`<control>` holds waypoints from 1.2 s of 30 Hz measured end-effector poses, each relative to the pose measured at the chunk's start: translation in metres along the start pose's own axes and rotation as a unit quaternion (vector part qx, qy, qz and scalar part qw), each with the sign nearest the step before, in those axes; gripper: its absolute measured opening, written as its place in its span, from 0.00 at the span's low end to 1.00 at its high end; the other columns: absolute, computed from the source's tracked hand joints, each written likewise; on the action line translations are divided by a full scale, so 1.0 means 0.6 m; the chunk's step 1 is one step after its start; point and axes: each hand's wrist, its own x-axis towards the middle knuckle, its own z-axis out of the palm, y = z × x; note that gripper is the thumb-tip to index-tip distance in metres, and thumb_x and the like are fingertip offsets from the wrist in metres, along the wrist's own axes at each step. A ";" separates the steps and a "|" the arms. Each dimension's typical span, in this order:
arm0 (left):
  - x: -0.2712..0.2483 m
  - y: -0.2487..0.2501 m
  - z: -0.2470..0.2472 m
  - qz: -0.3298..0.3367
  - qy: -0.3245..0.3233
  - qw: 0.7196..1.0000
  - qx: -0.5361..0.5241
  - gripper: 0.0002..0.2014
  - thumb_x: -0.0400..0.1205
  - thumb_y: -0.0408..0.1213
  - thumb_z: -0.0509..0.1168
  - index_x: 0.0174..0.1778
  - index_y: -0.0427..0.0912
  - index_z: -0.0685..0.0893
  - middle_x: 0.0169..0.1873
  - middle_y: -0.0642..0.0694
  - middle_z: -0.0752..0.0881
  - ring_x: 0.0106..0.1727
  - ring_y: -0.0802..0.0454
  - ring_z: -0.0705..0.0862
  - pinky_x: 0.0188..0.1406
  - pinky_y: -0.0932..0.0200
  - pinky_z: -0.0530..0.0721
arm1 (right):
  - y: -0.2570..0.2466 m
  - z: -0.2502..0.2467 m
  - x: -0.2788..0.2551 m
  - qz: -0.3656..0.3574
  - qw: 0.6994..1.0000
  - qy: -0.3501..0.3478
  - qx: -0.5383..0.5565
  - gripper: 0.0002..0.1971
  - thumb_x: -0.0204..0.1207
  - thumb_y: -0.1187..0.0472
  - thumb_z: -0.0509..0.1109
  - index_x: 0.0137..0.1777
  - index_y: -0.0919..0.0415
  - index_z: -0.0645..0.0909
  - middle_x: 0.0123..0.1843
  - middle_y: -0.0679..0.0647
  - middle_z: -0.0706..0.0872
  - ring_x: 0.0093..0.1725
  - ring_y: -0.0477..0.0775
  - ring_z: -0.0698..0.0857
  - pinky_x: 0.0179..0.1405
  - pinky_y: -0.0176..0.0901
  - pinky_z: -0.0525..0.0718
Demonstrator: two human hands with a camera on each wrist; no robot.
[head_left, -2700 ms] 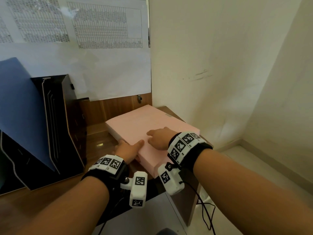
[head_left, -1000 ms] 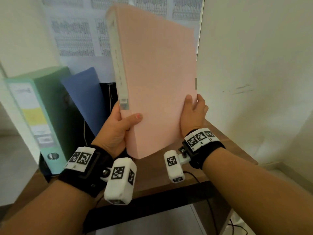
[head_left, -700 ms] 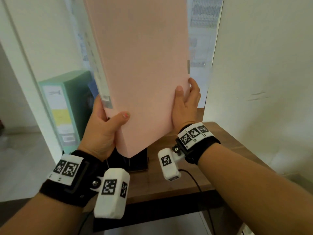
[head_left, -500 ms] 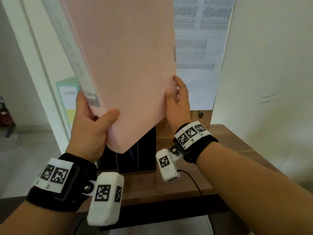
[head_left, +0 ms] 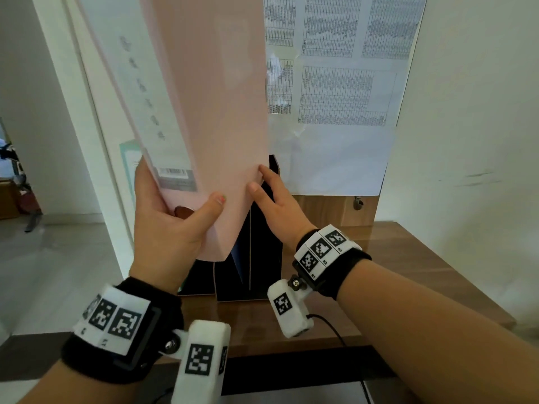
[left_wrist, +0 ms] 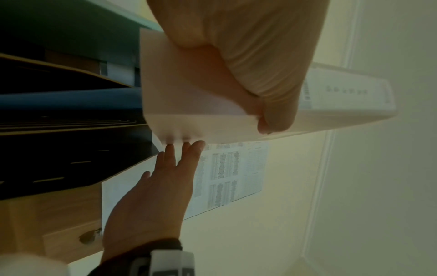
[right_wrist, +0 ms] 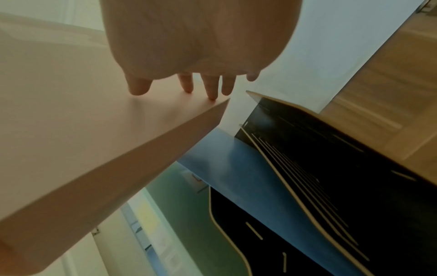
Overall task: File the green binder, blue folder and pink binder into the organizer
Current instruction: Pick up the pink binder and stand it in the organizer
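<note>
I am looking down at two bare hands holding a thick, pale pink cardboard binder [head_left: 204, 106] upright in the air, tilted a little to the left, directly above a black slotted file organizer [head_left: 256, 252] that is standing on a brown wooden desk [head_left: 408, 272]. The left hand [head_left: 172, 225] is gripping the binder's lower spine, with the palm wrapped around the white spine label and the thumb curled across the pink front cover. The right hand [head_left: 277, 205] is resting flat against the binder's rear lower corner, fingers straight and lightly spread, pressing rather than grasping. The binder's lowest corner is hanging just above the organizer's slots. In the right wrist view, a thin blue folder [right_wrist: 236, 168] is sitting in a slot, and a green binder [right_wrist: 189, 214] is standing beside it. Printed sheets of tables [head_left: 344, 68] are hanging on the pale wall behind.
</note>
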 end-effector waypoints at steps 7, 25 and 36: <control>-0.018 -0.020 0.030 -0.032 -0.020 0.999 0.001 0.40 0.72 0.28 0.75 0.78 0.45 0.64 0.70 0.48 0.80 0.68 0.54 0.82 0.62 0.56 0.84 | 0.032 -0.015 -0.011 0.051 0.999 -0.002 -0.007 0.43 0.71 0.29 0.57 0.84 0.47 0.60 0.84 0.50 0.67 0.84 0.51 0.63 0.83 0.58 0.63; -0.047 -0.065 0.062 -0.081 -0.049 0.993 0.075 0.38 0.71 0.34 0.77 0.73 0.57 0.65 0.63 0.62 0.79 0.63 0.66 0.81 0.60 0.62 0.85 | 0.070 -0.020 -0.022 0.083 0.997 0.006 0.001 0.47 0.67 0.24 0.54 0.82 0.52 0.66 0.83 0.53 0.68 0.82 0.53 0.67 0.81 0.60 0.67; -0.056 -0.056 0.076 -0.051 -0.030 0.996 0.073 0.38 0.69 0.36 0.78 0.73 0.54 0.68 0.61 0.63 0.79 0.61 0.69 0.81 0.55 0.71 0.83 | 0.068 -0.030 -0.039 0.066 0.994 0.005 0.085 0.53 0.61 0.19 0.58 0.81 0.53 0.65 0.78 0.51 0.75 0.77 0.51 0.74 0.78 0.57 0.72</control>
